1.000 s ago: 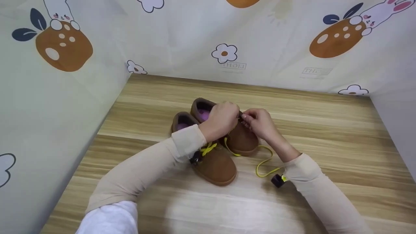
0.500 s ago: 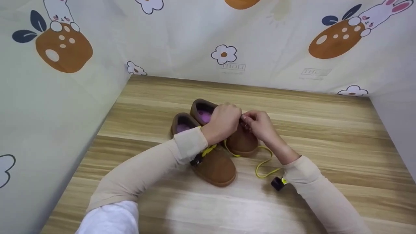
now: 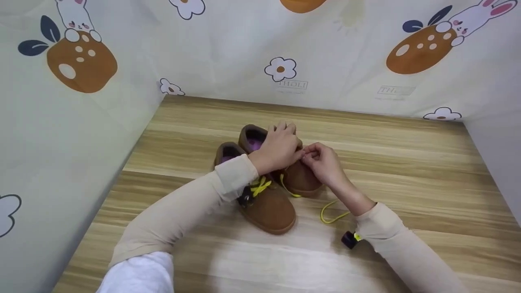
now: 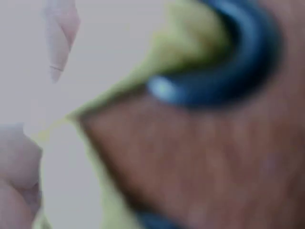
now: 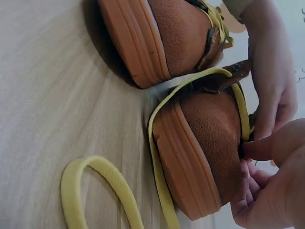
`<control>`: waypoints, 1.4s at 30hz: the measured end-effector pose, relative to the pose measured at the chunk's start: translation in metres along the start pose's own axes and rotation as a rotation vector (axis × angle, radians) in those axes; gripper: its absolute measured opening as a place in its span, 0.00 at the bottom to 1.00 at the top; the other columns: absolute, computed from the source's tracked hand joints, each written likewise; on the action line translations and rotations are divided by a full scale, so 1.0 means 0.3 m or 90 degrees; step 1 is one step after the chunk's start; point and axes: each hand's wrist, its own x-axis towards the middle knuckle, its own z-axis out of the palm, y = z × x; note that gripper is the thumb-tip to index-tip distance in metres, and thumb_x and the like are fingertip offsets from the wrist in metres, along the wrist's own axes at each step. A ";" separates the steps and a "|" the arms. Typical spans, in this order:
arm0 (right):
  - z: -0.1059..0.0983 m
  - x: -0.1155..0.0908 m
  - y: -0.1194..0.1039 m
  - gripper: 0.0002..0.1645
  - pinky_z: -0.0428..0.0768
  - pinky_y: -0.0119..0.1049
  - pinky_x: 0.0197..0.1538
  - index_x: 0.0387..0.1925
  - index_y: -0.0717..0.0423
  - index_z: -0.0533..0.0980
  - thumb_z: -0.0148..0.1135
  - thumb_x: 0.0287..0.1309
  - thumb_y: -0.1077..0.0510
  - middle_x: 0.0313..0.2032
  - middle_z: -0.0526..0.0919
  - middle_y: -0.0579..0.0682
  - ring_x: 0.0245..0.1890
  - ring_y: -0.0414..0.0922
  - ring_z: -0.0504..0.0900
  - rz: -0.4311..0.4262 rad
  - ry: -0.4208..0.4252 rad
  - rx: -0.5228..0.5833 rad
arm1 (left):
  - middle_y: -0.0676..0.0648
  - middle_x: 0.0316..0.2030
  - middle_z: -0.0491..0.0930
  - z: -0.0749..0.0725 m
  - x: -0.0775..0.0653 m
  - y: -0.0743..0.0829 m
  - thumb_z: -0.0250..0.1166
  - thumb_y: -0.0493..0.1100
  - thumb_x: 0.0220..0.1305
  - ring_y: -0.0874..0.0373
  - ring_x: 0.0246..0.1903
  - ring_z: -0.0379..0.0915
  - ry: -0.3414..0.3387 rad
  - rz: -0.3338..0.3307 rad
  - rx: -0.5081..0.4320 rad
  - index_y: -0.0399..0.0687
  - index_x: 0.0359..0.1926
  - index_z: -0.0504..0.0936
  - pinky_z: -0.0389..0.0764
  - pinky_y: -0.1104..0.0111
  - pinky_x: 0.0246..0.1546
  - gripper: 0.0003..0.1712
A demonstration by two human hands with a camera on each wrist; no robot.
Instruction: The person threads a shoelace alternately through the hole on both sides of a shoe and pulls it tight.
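Two brown shoes stand side by side: a nearer shoe point(image 3: 270, 211) and a farther shoe point(image 3: 303, 179). Over the farther one's lacing, my left hand point(image 3: 276, 148) has several fingers lifted. Its thumb and index tips lie close to my right fingertips, and what they hold is hidden. My right hand point(image 5: 276, 176) pinches the yellow shoelace point(image 5: 241, 112) at the dark edge of the farther shoe's opening. A loose length of that lace point(image 5: 162, 176) hangs over the toe. Blurred in the left wrist view are yellow lace point(image 4: 190, 38) and a dark metal ring point(image 4: 257, 62).
The wood-grain tabletop point(image 3: 195, 130) lies under both shoes. A lace loop point(image 3: 331, 219) lies right of the toes, partly behind the right forearm. Printed cloth walls point(image 3: 228, 49) rise at the back and sides. Black wrist cameras point(image 3: 349, 240) sit below the sleeves.
My left fingers have lifted and spread from a closed fist. My right hand has moved slightly down, and its forearm covers more of the loose lace. The shoes stay in place.
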 end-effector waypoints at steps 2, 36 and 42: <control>0.006 -0.003 -0.001 0.10 0.75 0.21 0.37 0.43 0.68 0.78 0.61 0.60 0.66 0.37 0.84 0.58 0.30 0.33 0.77 -0.005 0.007 -0.008 | 0.45 0.44 0.78 0.002 0.002 -0.006 0.64 0.55 0.66 0.47 0.49 0.68 0.008 -0.007 -0.040 0.53 0.38 0.90 0.67 0.53 0.49 0.14; 0.024 -0.021 -0.002 0.04 0.82 0.45 0.41 0.35 0.61 0.83 0.65 0.61 0.64 0.33 0.87 0.56 0.34 0.50 0.85 -0.176 0.090 -0.224 | 0.39 0.32 0.84 -0.320 -0.068 0.039 0.59 0.33 0.69 0.46 0.29 0.83 0.440 0.136 -0.884 0.32 0.38 0.79 0.86 0.55 0.40 0.06; 0.020 -0.018 0.000 0.04 0.82 0.44 0.41 0.35 0.60 0.83 0.65 0.61 0.64 0.32 0.87 0.55 0.33 0.49 0.85 -0.169 0.090 -0.219 | 0.40 0.32 0.84 -0.354 -0.083 0.039 0.58 0.31 0.68 0.52 0.28 0.84 0.486 0.191 -0.871 0.30 0.38 0.79 0.85 0.54 0.39 0.05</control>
